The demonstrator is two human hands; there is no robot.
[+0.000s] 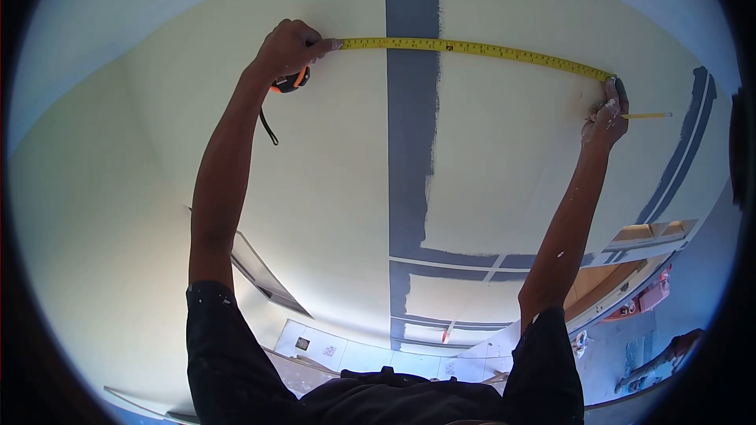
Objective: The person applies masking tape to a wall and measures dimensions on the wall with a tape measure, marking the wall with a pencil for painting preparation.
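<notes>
A yellow tape measure blade [504, 52] is stretched across a cream wall [339, 157], crossing a dark grey painted band [411, 134]. My left hand [290, 49] is closed on the blade's left part, thumb pressing it to the wall. Below that hand hangs the black and orange tape case [293, 81] with a black wrist strap. At the blade's right end, my right hand [605, 116] pinches the tip against the wall. A yellow pencil [650, 116] sticks out to the right from between the same hand's fingers. White paint specks mark both arms.
More grey bands [441, 258] run along the wall below, split by pale lines. Another grey stripe [683, 142] curves at the right. Lower right are a wooden-framed opening [602, 283] and pink items [654, 295]. White floor tiles [319, 346] show below.
</notes>
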